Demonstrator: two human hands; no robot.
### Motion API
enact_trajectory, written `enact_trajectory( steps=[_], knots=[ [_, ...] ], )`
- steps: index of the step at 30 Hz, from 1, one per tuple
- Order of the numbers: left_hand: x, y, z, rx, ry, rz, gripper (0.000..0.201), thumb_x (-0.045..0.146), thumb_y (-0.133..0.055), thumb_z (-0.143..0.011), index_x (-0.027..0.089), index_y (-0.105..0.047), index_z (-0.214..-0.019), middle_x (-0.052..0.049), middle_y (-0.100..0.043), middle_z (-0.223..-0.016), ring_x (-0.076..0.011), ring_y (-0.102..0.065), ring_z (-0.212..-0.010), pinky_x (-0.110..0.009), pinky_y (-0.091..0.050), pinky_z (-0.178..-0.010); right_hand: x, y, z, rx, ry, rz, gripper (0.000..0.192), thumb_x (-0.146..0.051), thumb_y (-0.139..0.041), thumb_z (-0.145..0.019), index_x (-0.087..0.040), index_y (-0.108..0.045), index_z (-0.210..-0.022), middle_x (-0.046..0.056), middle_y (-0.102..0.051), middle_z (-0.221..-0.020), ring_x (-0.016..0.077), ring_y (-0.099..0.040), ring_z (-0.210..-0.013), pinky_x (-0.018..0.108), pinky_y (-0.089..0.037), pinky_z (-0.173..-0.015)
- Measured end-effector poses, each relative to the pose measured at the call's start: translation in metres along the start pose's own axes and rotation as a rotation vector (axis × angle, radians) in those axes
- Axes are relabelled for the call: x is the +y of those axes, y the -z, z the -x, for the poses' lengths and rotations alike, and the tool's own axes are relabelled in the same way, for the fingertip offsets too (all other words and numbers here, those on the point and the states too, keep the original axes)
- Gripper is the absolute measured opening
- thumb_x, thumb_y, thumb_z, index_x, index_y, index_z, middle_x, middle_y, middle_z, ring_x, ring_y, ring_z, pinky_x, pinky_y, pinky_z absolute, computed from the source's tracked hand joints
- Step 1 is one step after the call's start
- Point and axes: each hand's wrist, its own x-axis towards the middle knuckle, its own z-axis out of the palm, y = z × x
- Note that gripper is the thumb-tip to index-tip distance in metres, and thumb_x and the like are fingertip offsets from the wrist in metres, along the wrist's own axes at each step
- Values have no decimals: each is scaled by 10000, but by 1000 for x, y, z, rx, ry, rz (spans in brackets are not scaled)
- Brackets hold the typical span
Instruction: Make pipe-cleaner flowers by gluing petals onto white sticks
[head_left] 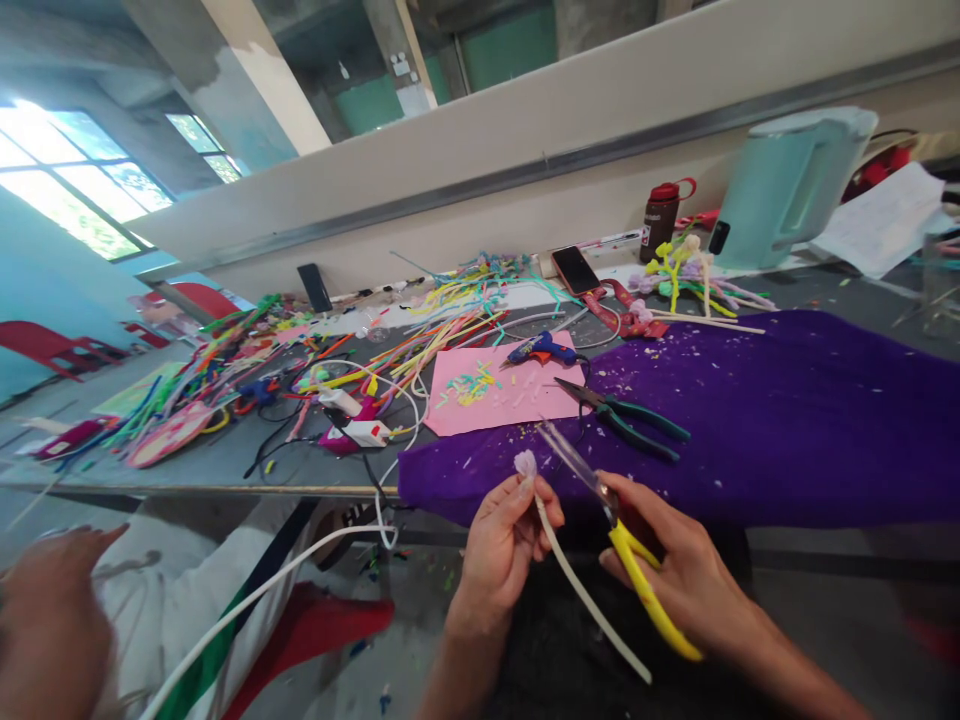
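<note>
Yellow-handled scissors (634, 560) in right hand (675, 570); left hand (502, 545) pinches white stem (577, 580).

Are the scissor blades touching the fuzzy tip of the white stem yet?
Apart. The head view shows purple cloth between the scissors' blades and the fuzzy tip of the white stem, which the left hand pinches; the right hand holds the scissors.

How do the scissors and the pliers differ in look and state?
The scissors have yellow handles; the pliers have dark green ones. The scissors are held in the right hand, blades raised off the table; the pliers lie untouched on the purple cloth. Both are hinged two-handled tools.
</note>
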Motion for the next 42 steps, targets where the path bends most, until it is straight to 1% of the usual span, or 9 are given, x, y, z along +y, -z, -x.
enact_trajectory(
  steps=[3,5,13,21,27,35,39,42],
  knots=[
    [0,0,1,-4,6,27,180,310,-589,-753,138,-599,-701,-7,-600,-532,-57,-468,-356,-138,-318,-327,-5,-3,0,0,72,155,568,-244,-594,-756,-237,-380,-1282,58,-565,-953,165,-565,-782,290,-483,-687],
    [0,0,1,-7,6,25,182,310,-583,-758,139,-602,-699,-7,-600,-524,-55,-458,-343,-140,-314,-321,-4,-6,-1,10,112,219,569,-251,-590,-759,-229,-376,-1286,60,-557,-926,166,-559,-758,286,-476,-655],
    [-4,4,0,18,-37,-27,177,302,-598,-748,129,-595,-711,-2,-589,-506,-59,-457,-344,-142,-321,-328,0,-7,0,23,173,326,537,-269,-561,-789,-213,-382,-1293,73,-556,-936,181,-571,-776,291,-480,-639],
    [-2,2,3,33,-53,-77,189,307,-574,-767,131,-612,-711,-7,-601,-523,-57,-447,-353,-150,-315,-339,5,-11,2,7,189,297,530,-239,-535,-814,-195,-354,-1310,62,-548,-873,166,-568,-714,278,-488,-592],
    [-5,5,1,17,-64,-67,190,305,-568,-773,128,-610,-721,-7,-597,-522,-55,-446,-349,-146,-308,-333,8,-12,3,-9,189,307,536,-238,-513,-820,-193,-334,-1323,77,-558,-894,188,-582,-772,292,-510,-613],
    [-5,6,3,20,-55,-67,184,291,-541,-799,141,-617,-722,-1,-601,-539,-52,-458,-366,-142,-312,-346,12,-13,4,-27,200,308,586,-210,-501,-818,-221,-276,-1360,83,-562,-956,190,-588,-804,298,-519,-643],
    [-6,6,2,18,-59,-70,182,293,-544,-795,141,-618,-728,-3,-601,-539,-55,-459,-367,-145,-309,-345,11,-13,4,-29,189,287,596,-206,-515,-807,-220,-290,-1358,82,-566,-961,178,-586,-768,292,-512,-638],
    [-6,5,2,24,-64,-75,187,303,-554,-786,138,-616,-722,-3,-600,-539,-54,-454,-364,-148,-306,-344,6,-9,3,-25,124,221,579,-215,-549,-782,-222,-346,-1324,57,-581,-891,166,-579,-717,284,-503,-634]
  ],
)
